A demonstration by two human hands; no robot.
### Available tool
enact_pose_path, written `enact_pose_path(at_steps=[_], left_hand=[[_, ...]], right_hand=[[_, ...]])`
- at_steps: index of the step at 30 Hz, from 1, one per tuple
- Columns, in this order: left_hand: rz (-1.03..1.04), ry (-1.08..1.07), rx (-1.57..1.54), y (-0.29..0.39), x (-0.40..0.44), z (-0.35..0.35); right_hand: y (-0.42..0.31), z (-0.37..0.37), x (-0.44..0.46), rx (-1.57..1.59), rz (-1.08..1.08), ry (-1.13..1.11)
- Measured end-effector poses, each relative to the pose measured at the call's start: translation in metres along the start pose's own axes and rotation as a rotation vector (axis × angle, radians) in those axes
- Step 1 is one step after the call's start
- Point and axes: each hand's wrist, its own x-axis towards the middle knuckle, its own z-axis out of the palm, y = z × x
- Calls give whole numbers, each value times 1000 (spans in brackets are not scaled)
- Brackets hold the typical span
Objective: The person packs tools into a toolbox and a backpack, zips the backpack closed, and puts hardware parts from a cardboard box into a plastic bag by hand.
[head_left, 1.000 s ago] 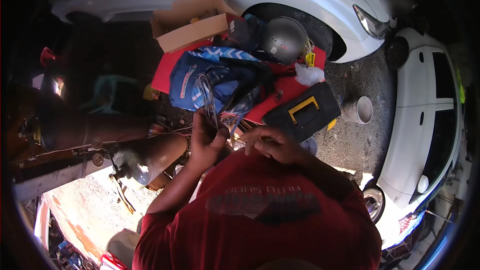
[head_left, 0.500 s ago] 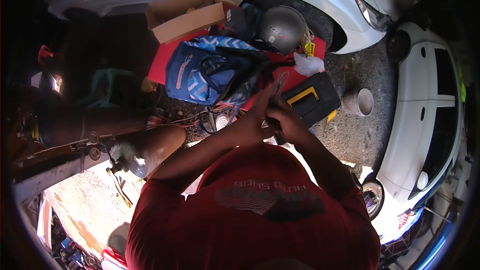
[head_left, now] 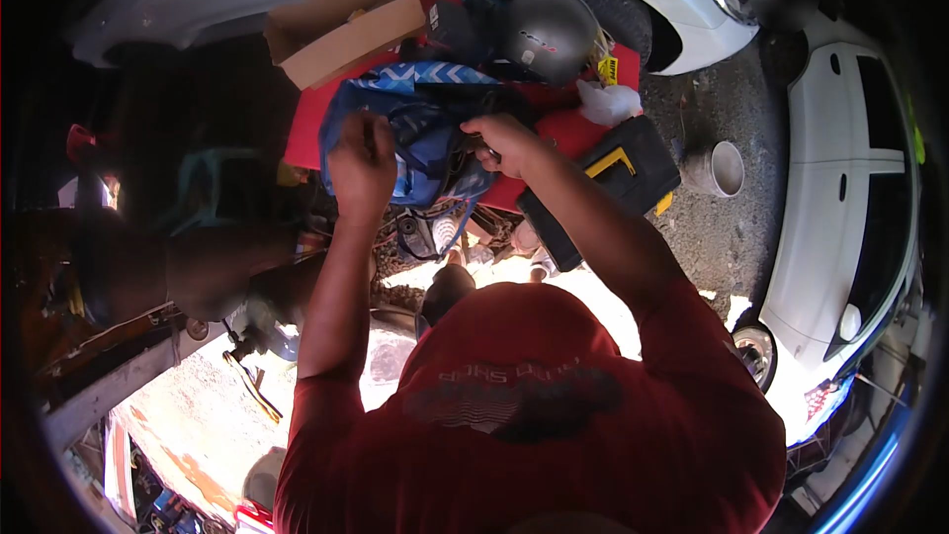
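Note:
A blue bag point(head_left: 341, 143) with zigzag-patterned panels lies on a red surface in front of me. My left hand point(head_left: 364, 170) is over the left part of the bag, its fingers curled in. Whether it grips the fabric or something small is hidden. At the bag's dark right edge is my right hand point(head_left: 509, 145), thumb and fingers closed together. Something dark shows between those fingers, too small to name. Close by my right forearm lies a black toolbox point(head_left: 647, 163) with a yellow handle.
Behind the bag are an open cardboard box point(head_left: 356, 44) and a grey helmet point(head_left: 554, 35). A white plastic bag point(head_left: 608, 101) lies near the toolbox, and a white bucket point(head_left: 717, 170) stands on the ground. White cars point(head_left: 850, 198) stand to the right and ahead.
My hands were together near the toolbox, by a thin metal loop. Now they are apart over the bag: the left has moved left and forward, the right slightly left and forward.

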Motion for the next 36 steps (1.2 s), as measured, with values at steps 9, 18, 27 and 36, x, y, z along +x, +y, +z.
enact_pose_path(at_steps=[9, 18, 27, 36], left_hand=[[-18, -61, 170, -55, -15, 27], [-40, -233, -147, -28, -20, -3], [-379, -462, 102, -132, -24, -50], [-959, -247, -698, -174, -105, 71]], right_hand=[[12, -37, 6, 64, -93, 161], [8, 57, 34, -203, -182, 128], [74, -28, -40, -574, -188, 83], [150, -11, 20, -1101, -274, -156]])
